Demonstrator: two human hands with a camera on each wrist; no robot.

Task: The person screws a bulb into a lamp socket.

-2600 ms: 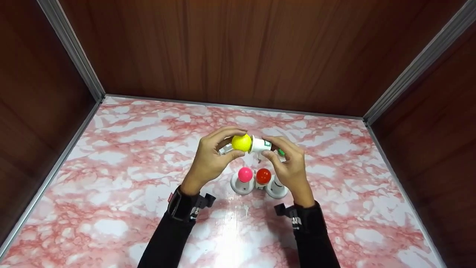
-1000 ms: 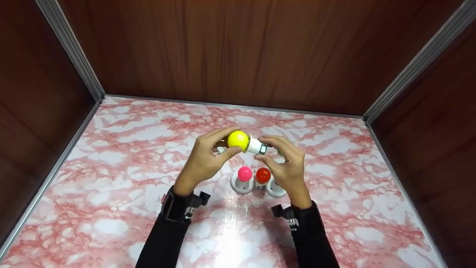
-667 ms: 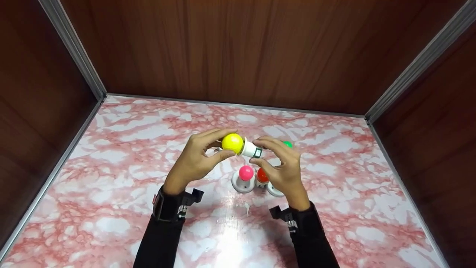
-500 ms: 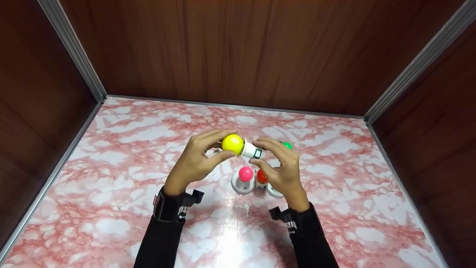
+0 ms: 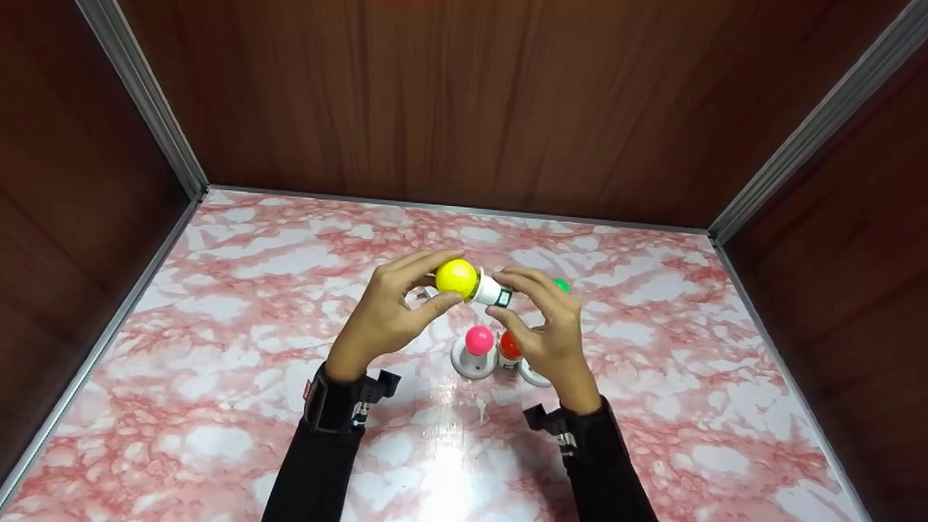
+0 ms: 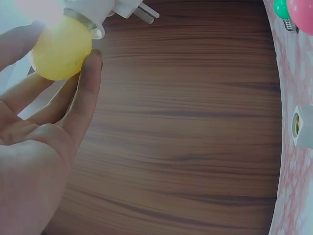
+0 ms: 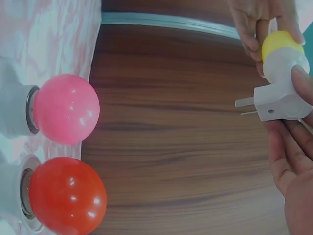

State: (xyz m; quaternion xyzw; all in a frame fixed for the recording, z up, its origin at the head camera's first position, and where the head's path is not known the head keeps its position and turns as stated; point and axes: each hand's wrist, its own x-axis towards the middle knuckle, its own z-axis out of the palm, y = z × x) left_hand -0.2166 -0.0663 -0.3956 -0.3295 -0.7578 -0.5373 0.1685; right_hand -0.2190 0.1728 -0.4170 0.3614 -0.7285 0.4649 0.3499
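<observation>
In the head view my left hand [image 5: 384,312] pinches a yellow light bulb [image 5: 456,279] between thumb and fingers. Its base sits at the mouth of a white plug-in bulb socket [image 5: 487,291], and a thin strip of metal shows between them in the left wrist view. Thumb and fingers of my right hand [image 5: 554,326] grip the socket by its plug end. Two flat prongs [image 7: 245,103] stick out of it in the right wrist view. Both things are held in the air, tilted down to the right, above the table.
Below my hands stand a pink bulb [image 5: 479,340] in a round white holder, a red bulb [image 5: 510,344] in a white socket, and another round white base [image 5: 535,375] partly behind the right hand. A green bulb [image 5: 561,285] lies farther back. Dark wood-grain panels [image 5: 464,109] enclose the marbled table.
Both hands have moved a little left with the bulb and socket. The socket has turned and tilts lower on the right, its green-edged square facing up. Little differs over the last half second.
</observation>
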